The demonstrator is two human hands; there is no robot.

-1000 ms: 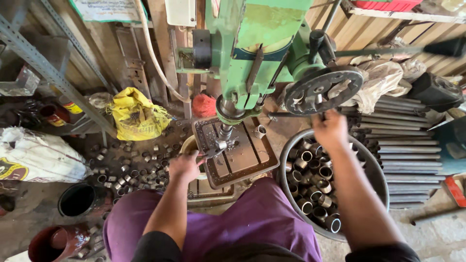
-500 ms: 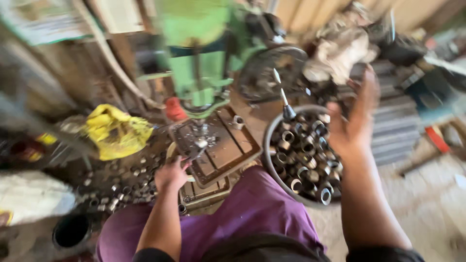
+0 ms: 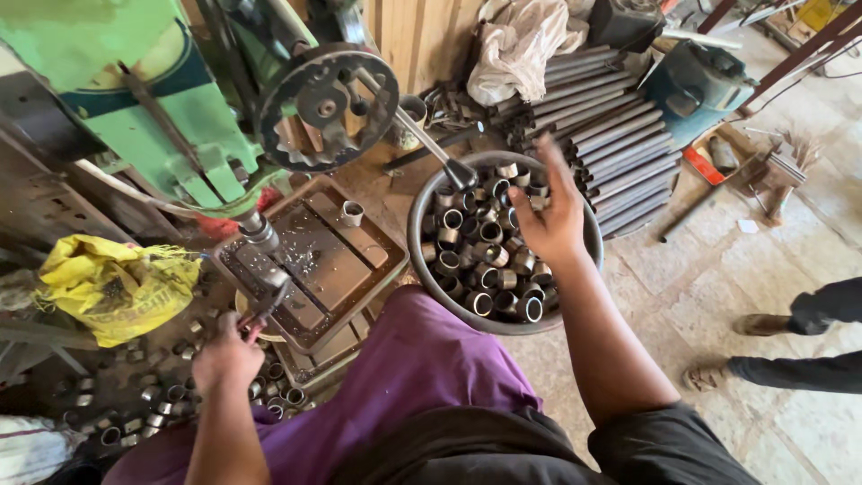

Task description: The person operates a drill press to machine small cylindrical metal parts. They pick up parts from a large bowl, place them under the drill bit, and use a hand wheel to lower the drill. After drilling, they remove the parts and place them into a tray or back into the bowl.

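This was a small metalworking workshop. A green-painted drill press (image 3: 135, 99) with a dark spoked feed wheel (image 3: 328, 108) stood over a rusty slotted steel work plate (image 3: 314, 260) strewn with metal shavings. Beside it sat a round grey metal basin (image 3: 426, 269) heaped with short cut steel tube sleeves (image 3: 485, 260), and more such pieces (image 3: 144, 404) littered the dirty floor on the other side. A stack of long grey steel pipes (image 3: 611, 135) lay against the wooden plank wall (image 3: 422, 36), with crumpled cloth (image 3: 521, 40) thrown over it, near a stone-paved floor (image 3: 709, 269).
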